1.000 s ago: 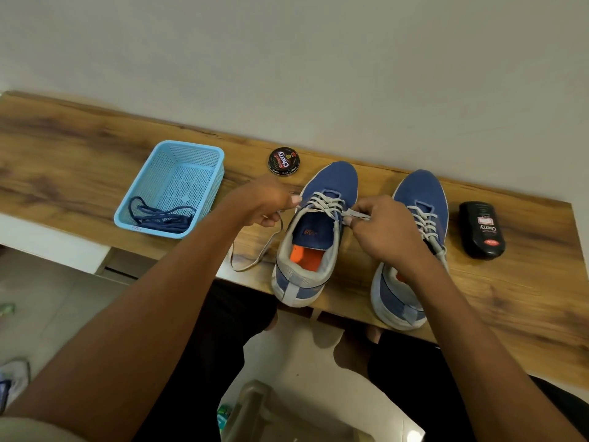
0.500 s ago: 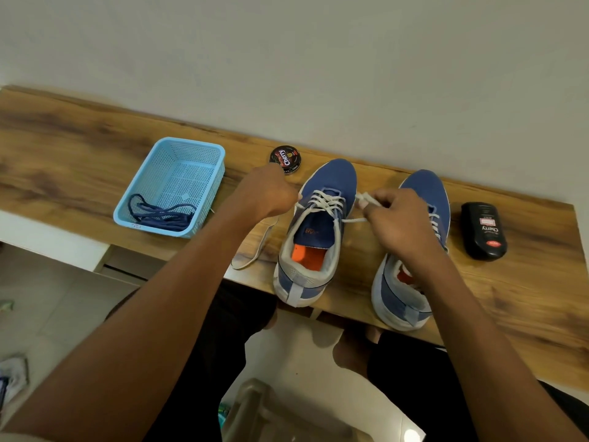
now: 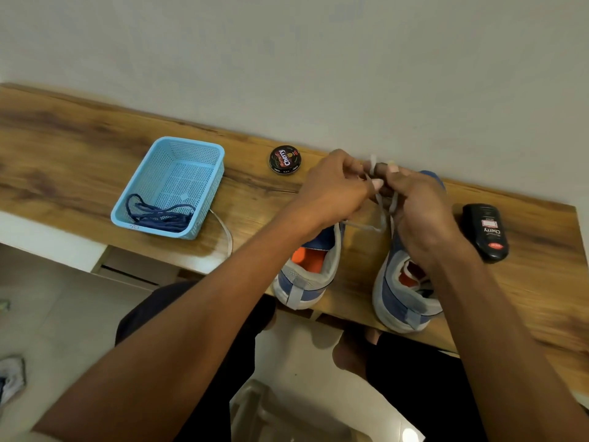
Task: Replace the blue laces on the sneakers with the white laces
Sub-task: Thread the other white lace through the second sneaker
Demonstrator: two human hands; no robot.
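Two blue sneakers stand on the wooden shelf (image 3: 79,173), toes to the wall: the left sneaker (image 3: 309,269) and the right sneaker (image 3: 404,295). My left hand (image 3: 334,189) and my right hand (image 3: 417,212) meet above the left sneaker's toe, each pinching a strand of the white lace (image 3: 379,208). The lace loops between my fingers; a loose end (image 3: 228,237) trails over the shelf's front edge. The blue laces (image 3: 159,215) lie coiled in the light blue basket (image 3: 204,148). My hands hide both sneakers' eyelets.
A round black shoe polish tin (image 3: 285,160) sits by the wall behind the left sneaker. A black polish bottle (image 3: 486,231) lies right of the right sneaker. Below the shelf are my knees, a tiled floor and a pale stool (image 3: 287,416).
Both hands rose and came together over the left sneaker's toe, crossing the white lace strands. The camera tilted, so the shelf now slopes more in view.
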